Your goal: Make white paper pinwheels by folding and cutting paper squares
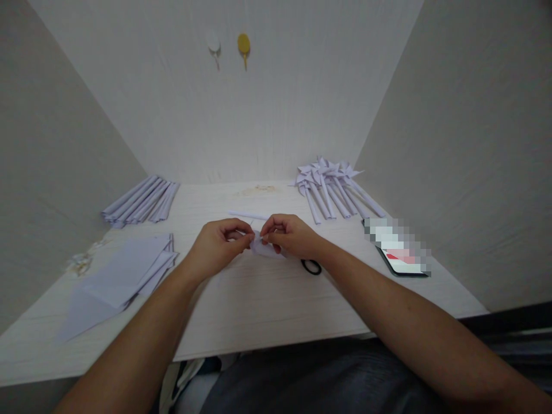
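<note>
Over the middle of the white table, my left hand (219, 246) pinches one edge of a small piece of white paper (268, 249) between thumb and fingertips. My right hand (292, 236) grips the same paper from the other side, its fingers curled. The paper looks partly folded, but my fingers cover much of its shape. Just beyond my hands lies a thin rolled paper stick (241, 215). A black ring-shaped handle (311, 267), perhaps of scissors, shows beside my right wrist; the rest of it is hidden.
Rolled paper tubes (140, 201) lie piled at back left, with paper sheets (125, 270) nearer me. Several paper pinwheels (325, 175) on sticks rest at back right. A phone (405, 261) lies to the right. Walls enclose the table (259, 310); a yellow hook (244, 45) is on the back one.
</note>
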Demonstrator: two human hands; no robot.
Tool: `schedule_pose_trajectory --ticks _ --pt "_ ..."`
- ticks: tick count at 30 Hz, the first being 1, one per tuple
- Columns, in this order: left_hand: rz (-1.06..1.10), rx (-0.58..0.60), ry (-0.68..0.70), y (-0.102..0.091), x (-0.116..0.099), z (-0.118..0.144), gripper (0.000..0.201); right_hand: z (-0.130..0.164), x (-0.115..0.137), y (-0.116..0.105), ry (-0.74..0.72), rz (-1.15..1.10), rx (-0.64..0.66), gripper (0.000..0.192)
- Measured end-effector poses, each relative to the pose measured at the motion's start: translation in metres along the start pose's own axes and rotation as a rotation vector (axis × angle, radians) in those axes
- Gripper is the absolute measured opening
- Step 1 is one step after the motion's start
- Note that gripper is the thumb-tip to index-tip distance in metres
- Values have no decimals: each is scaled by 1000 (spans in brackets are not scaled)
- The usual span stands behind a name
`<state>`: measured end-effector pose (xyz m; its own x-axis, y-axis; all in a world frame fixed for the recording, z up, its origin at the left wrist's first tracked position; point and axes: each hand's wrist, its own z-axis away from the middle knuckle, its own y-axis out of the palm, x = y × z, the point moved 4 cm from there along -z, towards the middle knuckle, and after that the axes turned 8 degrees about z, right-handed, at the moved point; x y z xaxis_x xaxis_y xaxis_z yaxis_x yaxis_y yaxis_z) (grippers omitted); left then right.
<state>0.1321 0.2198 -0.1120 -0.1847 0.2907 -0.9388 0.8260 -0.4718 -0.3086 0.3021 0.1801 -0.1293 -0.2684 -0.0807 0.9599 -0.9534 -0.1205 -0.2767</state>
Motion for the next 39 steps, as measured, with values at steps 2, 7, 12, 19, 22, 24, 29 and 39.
schedule_pose_trajectory --ticks 2,7,12,19,22,24,29,39 --pt "-12 0 -11 0 -1 1 22 0 0 0 4 1 -4 14" --pt "-12 -21 7 0 -1 1 22 0 1 -1 -1 30 -25 14" --pt "-4 -24 41 0 -3 0 17 -1 1 -2 -11 32 -34 13" --pt "2 -28 33 3 -5 1 18 -1 0 -1 -3 24 -36 12" --pt "-8 -37 66 3 -6 1 17 -1 0 0 -19 19 -39 11" --pt "-14 -49 89 3 -6 1 14 -1 0 0 -23 16 -37 11" --pt "-30 -69 104 1 -4 2 12 -1 2 -1 -22 2 -43 11" --pt "-80 -108 109 0 -6 2 17 -1 2 -2 -21 -47 -55 14"
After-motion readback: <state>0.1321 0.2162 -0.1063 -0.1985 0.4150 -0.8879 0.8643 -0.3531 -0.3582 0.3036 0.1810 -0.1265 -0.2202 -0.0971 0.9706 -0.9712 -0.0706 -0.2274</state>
